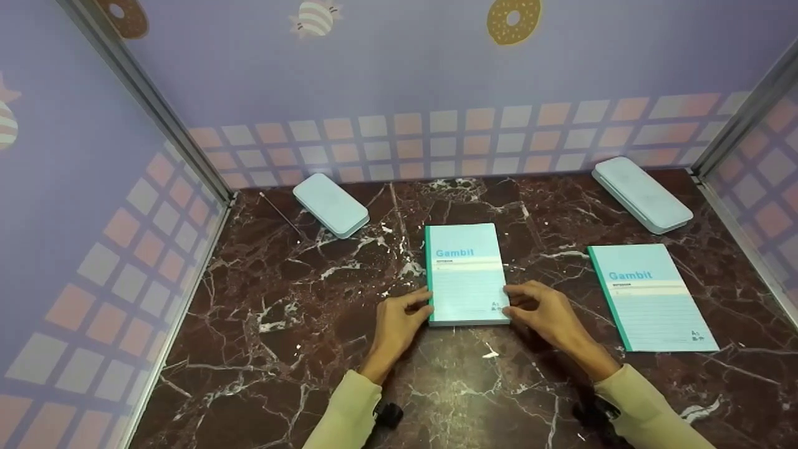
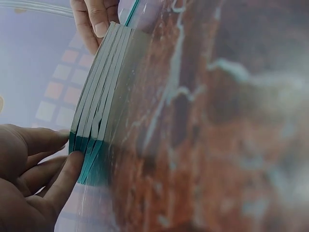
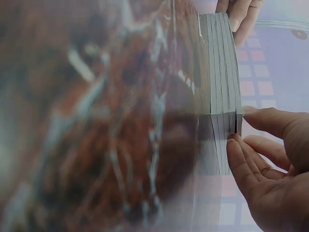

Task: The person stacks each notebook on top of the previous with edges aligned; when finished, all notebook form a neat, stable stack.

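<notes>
Several light blue "Gambit" notebooks (image 1: 467,274) lie in a stack on the marble-patterned table, green spines to the left. My left hand (image 1: 399,321) touches the spine side near the lower left corner with its fingertips. Opposite it, the fingertips of my right hand (image 1: 542,312) rest against the stack's right edge near the lower corner. In the left wrist view, the stacked notebooks (image 2: 99,87) show slightly uneven green spines beside the left fingers. The right wrist view shows the page edges of the stack (image 3: 223,72), with the right thumb and fingers at the corner.
Another Gambit notebook (image 1: 651,299) lies to the right. Behind it sits a pale case (image 1: 645,193), and a similar case (image 1: 330,206) is at the back left. A thin pencil-like stick (image 1: 280,215) lies beside that one. Patterned walls (image 1: 436,75) enclose the table's back and sides.
</notes>
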`<state>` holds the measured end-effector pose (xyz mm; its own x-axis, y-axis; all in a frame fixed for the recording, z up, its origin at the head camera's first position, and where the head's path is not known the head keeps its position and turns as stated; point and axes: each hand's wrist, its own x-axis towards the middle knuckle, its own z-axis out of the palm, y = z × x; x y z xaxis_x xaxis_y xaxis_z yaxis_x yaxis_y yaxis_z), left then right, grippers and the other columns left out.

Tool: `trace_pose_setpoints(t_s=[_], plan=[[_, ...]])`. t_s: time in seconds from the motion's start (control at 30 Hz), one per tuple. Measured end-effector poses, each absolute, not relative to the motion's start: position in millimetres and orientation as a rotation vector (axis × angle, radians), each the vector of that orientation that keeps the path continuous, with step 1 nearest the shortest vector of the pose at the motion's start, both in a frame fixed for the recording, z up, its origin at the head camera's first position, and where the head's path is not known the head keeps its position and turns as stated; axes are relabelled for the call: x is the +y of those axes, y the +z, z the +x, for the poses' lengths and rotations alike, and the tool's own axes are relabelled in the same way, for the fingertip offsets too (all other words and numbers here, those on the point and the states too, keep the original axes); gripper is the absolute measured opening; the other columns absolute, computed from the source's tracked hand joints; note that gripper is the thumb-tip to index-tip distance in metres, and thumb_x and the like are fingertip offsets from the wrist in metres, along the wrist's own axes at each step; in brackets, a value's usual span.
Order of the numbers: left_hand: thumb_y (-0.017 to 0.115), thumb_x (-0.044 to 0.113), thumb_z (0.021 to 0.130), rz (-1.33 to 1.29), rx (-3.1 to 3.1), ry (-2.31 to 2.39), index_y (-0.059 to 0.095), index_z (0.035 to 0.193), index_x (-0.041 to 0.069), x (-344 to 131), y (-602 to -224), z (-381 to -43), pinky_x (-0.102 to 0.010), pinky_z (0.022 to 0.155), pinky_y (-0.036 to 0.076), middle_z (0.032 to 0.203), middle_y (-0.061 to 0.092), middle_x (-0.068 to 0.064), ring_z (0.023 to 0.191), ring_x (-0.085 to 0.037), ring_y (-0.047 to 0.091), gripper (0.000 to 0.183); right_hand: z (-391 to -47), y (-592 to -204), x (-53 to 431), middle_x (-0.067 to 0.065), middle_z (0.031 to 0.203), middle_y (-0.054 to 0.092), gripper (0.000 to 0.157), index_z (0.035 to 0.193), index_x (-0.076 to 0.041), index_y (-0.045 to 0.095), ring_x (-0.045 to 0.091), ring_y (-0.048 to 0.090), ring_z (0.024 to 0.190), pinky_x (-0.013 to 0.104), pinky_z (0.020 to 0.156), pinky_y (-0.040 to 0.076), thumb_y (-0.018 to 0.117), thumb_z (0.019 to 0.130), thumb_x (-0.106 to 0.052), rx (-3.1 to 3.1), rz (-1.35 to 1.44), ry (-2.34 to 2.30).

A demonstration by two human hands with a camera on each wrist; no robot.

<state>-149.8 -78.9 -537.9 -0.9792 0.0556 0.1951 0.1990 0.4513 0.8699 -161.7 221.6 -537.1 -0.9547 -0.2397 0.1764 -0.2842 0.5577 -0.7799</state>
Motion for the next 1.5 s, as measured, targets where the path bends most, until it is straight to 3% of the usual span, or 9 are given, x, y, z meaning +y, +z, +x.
trace_pose_setpoints(t_s=[0.3, 0.53, 0.87, 1.23, 1.5], plan=[[0.089, 0.006, 0.086, -0.255, -2.579, -1.601, 0.079, 0.122, 0.0, -83, -539, -142, -0.029, 0.082, 0.063, 0.123, 0.074, -0.014, 0.101, -0.027, 0.077, 0.037, -158, -538, 229, 0.015, 0.131, 0.072, 0.048, 0.13, -0.003, 0.076, 0.039, 0.067, 0.122, 0.056, 0.107, 0.051, 0.091, 0.085, -0.012, -2.784, 0.528, 1.265], [0.089, -0.003, 0.083, -0.326, -2.567, -1.571, 0.077, 0.121, -0.006, -83, -544, -140, -0.026, 0.081, 0.062, 0.122, 0.073, -0.022, 0.1, -0.034, 0.077, 0.041, -155, -539, 229, 0.018, 0.135, 0.069, 0.054, 0.136, -0.002, 0.072, 0.042, 0.067, 0.123, 0.055, 0.107, 0.051, 0.09, 0.085, -0.008, -2.826, 0.572, 1.205], [0.088, -0.005, 0.084, -0.331, -2.58, -1.515, 0.078, 0.119, -0.004, -82, -544, -139, -0.024, 0.078, 0.062, 0.121, 0.074, -0.019, 0.096, -0.031, 0.078, 0.037, -154, -542, 227, 0.018, 0.135, 0.068, 0.052, 0.137, 0.0, 0.07, 0.042, 0.068, 0.118, 0.054, 0.099, 0.056, 0.087, 0.088, -0.003, -2.803, 0.658, 1.128], [0.088, 0.0, 0.085, -0.342, -2.606, -1.396, 0.081, 0.118, 0.0, -80, -543, -138, -0.032, 0.08, 0.064, 0.117, 0.075, -0.016, 0.099, -0.03, 0.077, 0.033, -154, -542, 227, 0.019, 0.135, 0.067, 0.051, 0.136, 0.0, 0.07, 0.041, 0.07, 0.114, 0.05, 0.09, 0.061, 0.086, 0.088, -0.002, -2.799, 0.672, 1.15], [0.089, 0.002, 0.086, -0.312, -2.58, -1.537, 0.081, 0.118, 0.0, -82, -541, -139, -0.031, 0.081, 0.064, 0.117, 0.076, -0.018, 0.102, -0.031, 0.077, 0.033, -156, -537, 231, 0.018, 0.134, 0.068, 0.051, 0.138, -0.005, 0.072, 0.041, 0.069, 0.118, 0.056, 0.101, 0.055, 0.087, 0.089, -0.011, -2.859, 0.621, 1.192]])
